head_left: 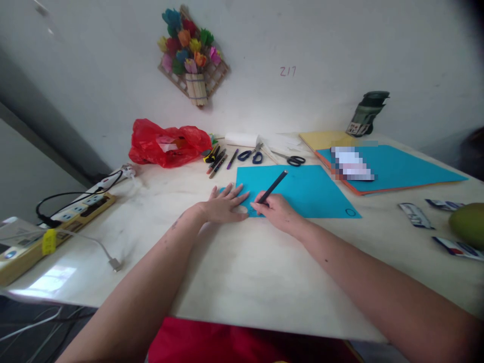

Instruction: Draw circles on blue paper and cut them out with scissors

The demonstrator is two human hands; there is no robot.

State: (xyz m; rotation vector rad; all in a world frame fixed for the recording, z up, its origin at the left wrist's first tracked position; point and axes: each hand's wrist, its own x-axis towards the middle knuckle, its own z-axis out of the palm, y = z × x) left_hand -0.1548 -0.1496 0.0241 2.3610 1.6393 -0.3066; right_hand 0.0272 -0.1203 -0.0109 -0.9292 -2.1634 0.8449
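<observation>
A blue sheet of paper [302, 191] lies flat on the table, with a small dark circle drawn in its near right corner. My left hand [227, 204] rests on the sheet's left edge, fingers spread. In my right hand [278, 209] is a black pen [275, 185], gripped near its lower end and slanting up to the right. Its tip is hidden behind my fingers, close to the paper's near left part. Beyond the sheet lie dark-handled scissors [252, 154], a second pair of scissors [293, 160] and a purple pen [232, 159].
A red plastic bag [166, 143] and several markers [217, 164] lie at the back left. A power strip [81, 209] with cables runs along the left edge. At right are stacked coloured sheets [408, 166], a bottle [367, 115], small packets [416, 216] and a green fruit [469, 225].
</observation>
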